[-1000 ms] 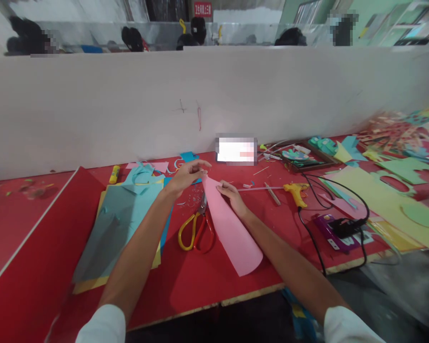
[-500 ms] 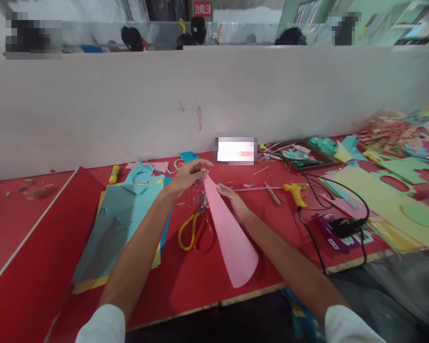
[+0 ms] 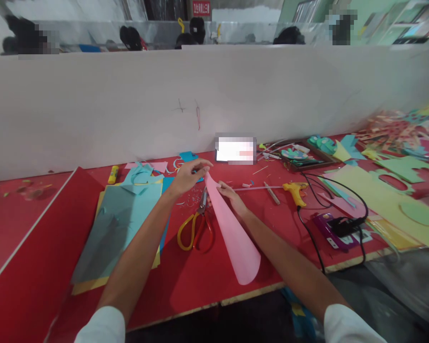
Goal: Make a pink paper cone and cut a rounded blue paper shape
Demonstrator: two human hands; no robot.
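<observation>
A sheet of pink paper (image 3: 232, 228), rolled into a long narrow cone, slants over the table with its wide end toward me. At its narrow tip, my left hand (image 3: 190, 175) pinches the paper between thumb and fingers. My right hand (image 3: 231, 196) grips the cone a little lower, on its right side; some of those fingers are hidden behind the paper. Just left of the cone lie scissors (image 3: 196, 228) with one yellow and one red handle, their blades pointing away from me.
Blue and yellow paper sheets (image 3: 121, 224) lie at left beside a glue stick (image 3: 113, 175). A phone (image 3: 236, 150) leans against the white partition (image 3: 128, 109). To the right are a yellow glue gun (image 3: 296, 192), a purple power strip (image 3: 334, 233) with black cords and paper scraps.
The cone's wide end has swung slightly to the right and looks a bit rounder. Both hands keep their hold near the tip, almost unmoved.
</observation>
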